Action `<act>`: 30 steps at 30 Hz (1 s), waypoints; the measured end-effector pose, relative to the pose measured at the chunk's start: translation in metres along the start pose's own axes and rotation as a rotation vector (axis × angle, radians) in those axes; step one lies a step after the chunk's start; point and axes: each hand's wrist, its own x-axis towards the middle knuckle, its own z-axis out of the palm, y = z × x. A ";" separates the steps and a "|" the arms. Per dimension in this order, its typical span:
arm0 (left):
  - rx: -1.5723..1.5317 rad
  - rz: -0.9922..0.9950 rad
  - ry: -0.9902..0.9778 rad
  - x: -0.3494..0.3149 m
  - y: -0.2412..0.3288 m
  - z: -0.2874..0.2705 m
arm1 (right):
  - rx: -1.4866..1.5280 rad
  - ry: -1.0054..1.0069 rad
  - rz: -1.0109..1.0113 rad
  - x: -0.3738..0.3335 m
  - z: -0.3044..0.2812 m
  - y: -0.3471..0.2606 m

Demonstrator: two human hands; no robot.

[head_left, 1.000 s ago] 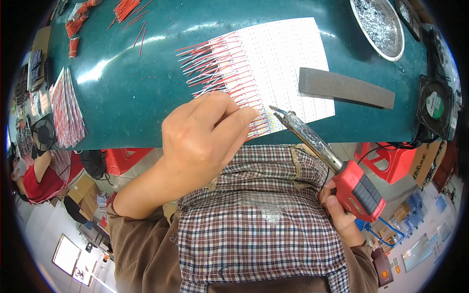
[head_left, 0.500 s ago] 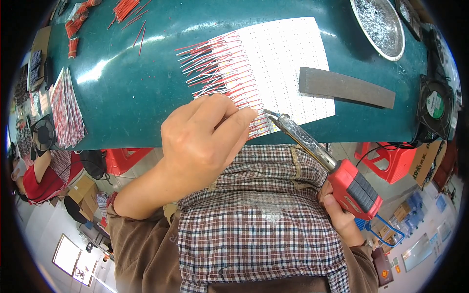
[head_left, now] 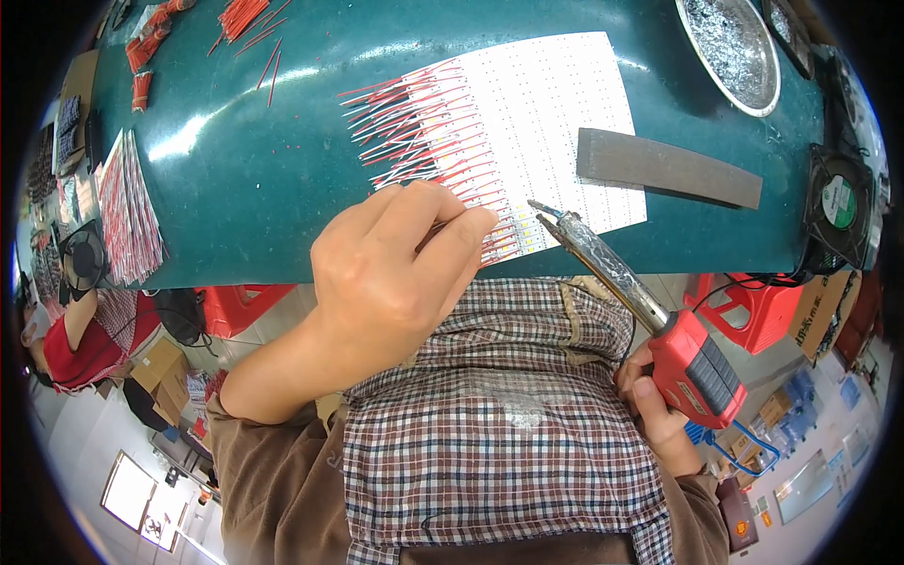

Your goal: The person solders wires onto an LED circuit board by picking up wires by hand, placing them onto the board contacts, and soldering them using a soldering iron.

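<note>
At the left, the red and white wires (head_left: 395,127) stick out in a dense row over the left edge of the white board (head_left: 556,104), which rests on the green worktop (head_left: 282,198); the near part of this row is covered by the left hand (head_left: 386,259), whose fingers are curled and closed in a pinch; whether a wire sits between the fingertips, one cannot tell. For the step in hand, which looks like soldering wires to the board, this pinch should be kept quite still, so that no wire end slides from its place; further right, the soldering iron (head_left: 697,367) is gripped by its red handle in the right hand (head_left: 650,400); its tip should touch the joint shortly and lightly, and never burn the fingertips; the grey bar (head_left: 669,169), lying over the right part of the board, probably serves as a weight, so it is better not to push it.

Compared with half a second ago, the left hand and the wires are almost in the same place; the iron's tip, which was then close beside the left fingertips, has drawn away to the right, with a visible gap between; the bar has not moved.
</note>
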 end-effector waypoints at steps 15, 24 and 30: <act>0.003 -0.012 -0.013 -0.002 0.009 0.004 | -0.037 0.059 -0.052 -0.001 -0.003 0.004; 0.018 -0.004 -0.003 -0.001 0.010 0.005 | -0.091 0.001 -0.138 0.000 -0.007 0.011; 0.034 -0.001 -0.016 -0.003 0.011 0.005 | -0.095 0.031 -0.140 0.001 -0.004 0.009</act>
